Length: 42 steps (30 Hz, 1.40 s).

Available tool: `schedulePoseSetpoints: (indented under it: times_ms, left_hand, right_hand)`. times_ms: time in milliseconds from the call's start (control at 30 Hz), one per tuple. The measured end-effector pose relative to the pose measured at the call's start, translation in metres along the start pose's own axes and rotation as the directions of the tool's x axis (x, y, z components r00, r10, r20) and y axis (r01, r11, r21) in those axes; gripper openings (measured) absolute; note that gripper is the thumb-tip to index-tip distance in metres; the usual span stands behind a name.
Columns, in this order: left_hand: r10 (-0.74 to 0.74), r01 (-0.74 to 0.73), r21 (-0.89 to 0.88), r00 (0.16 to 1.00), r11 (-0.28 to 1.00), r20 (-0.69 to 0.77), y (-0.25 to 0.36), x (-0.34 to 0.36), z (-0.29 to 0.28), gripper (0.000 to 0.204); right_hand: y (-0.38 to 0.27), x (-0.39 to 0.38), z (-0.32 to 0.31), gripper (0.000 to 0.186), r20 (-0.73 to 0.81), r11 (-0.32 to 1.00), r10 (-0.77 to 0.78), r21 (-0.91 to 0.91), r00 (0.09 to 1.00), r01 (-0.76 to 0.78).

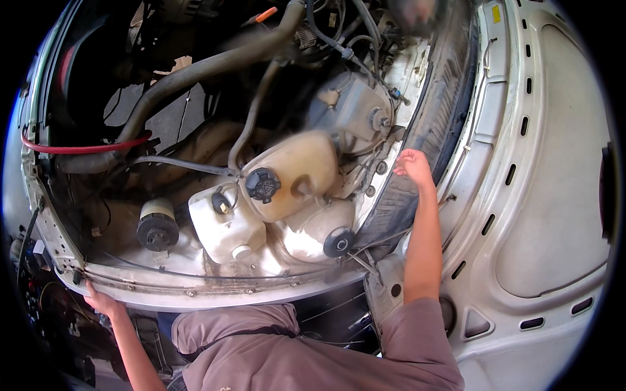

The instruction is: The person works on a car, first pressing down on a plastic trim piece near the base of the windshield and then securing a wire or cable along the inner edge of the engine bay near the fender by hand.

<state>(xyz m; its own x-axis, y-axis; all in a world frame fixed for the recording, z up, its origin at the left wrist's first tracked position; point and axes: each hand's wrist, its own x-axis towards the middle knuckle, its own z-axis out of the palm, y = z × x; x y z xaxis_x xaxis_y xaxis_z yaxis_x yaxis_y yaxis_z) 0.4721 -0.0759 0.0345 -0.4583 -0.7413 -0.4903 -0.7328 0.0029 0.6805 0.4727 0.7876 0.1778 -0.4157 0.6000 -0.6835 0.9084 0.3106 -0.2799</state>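
Engine bay [215,150] of a white car, hood raised, fills the view from nine through one o'clock as we lean over it. Our left hand [98,301] sits at seven o'clock, fingers curled and clamped on the bay's front sheet-metal edge [195,296]. Our right hand [413,166] lies at about two o'clock of centre, fingers together and resting on the black rubber seal [424,130] along the bay's side; we cannot tell whether it grips. Centre: three cream plastic reservoirs [297,169] with black caps, clustered and touching. At eight o'clock of them, a round black-faced canister [156,228]. At ten o'clock, a red hose [78,148] beneath a thick grey hose [195,75]. Hood underside [554,195], white, slotted, spans three o'clock.
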Motion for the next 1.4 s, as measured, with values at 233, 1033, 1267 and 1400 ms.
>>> schedulePoseSetpoints:
  times_ms: [233, 1033, 1267, 1400]
  left_hand:
    - [-0.002, 0.003, -0.031, 1.000, 1.000, 0.007, -0.005, 0.004, -0.001, 0.052]
    - [-0.021, 0.024, 0.050, 0.999, 0.998, -0.046, 0.016, -0.012, 0.012, 0.044]
    - [0.014, -0.011, -0.054, 0.998, 0.998, 0.059, -0.011, 0.009, -0.008, 0.052]
    - [-0.018, 0.018, -0.027, 1.000, 0.999, 0.014, -0.014, 0.011, -0.006, 0.053]
  right_hand:
    - [-0.016, 0.016, 0.008, 0.008, -0.322, 0.926, -0.186, -0.374, 0.928, 0.056]
    - [0.000, 0.026, -0.007, 0.006, -0.235, 0.998, -0.069, -0.018, 0.969, 0.067]
    - [0.003, 0.025, 0.006, 0.007, -0.388, 0.990, -0.099, -0.130, 0.916, 0.052]
    - [-0.004, 0.027, 0.006, 0.008, -0.400, 0.984, -0.089, -0.177, 0.912, 0.019]
